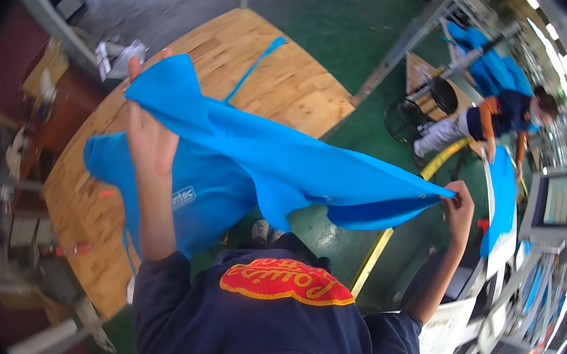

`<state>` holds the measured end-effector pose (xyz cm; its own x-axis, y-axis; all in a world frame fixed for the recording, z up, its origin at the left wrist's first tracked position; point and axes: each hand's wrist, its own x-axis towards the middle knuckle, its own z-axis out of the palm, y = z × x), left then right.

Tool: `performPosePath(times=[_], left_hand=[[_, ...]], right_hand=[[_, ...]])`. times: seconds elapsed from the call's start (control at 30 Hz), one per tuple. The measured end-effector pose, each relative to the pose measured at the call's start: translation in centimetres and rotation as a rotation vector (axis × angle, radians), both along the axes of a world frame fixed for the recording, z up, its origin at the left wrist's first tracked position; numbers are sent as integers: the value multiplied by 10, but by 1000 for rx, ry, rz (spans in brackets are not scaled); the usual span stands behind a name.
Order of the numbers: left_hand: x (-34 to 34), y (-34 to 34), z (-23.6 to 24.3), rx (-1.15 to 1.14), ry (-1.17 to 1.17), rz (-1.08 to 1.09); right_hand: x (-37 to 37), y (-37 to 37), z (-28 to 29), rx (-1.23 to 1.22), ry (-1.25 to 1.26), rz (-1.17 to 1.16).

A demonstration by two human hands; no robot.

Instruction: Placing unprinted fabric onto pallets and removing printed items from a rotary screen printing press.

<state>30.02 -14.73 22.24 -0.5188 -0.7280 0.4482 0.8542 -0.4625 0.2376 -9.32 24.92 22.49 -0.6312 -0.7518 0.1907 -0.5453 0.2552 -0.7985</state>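
Head: one left hand, one right hand spread one blue cloth.

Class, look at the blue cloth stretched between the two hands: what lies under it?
Below the raised cloth: more blue fabric with a white print, a wooden table and green floor. Whether both fabrics join is unclear; parts beneath them are hidden.

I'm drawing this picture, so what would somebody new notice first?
Probably the bright blue cloth across the middle, with the left hand at one end and the right hand pinching the other. Next, the wooden table on the left. Then another person at upper right, leaning over a blue sheet.
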Motion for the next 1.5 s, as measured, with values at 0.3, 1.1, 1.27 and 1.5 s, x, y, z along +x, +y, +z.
performPosePath(times=[0.3,1.1,1.27,1.5], left_hand=[[116,72,38,-284,-1400,1902],[288,130,114,47,-974,2075],[370,85,69,99,-992,1745],[401,-8,19,199,-982,1312]], right_hand=[[36,-87,14,-519,255,80],[183,-217,71,-706,273,544],[220,-265,63,-640,165,643],[268,-374,25,-412,-59,748]])
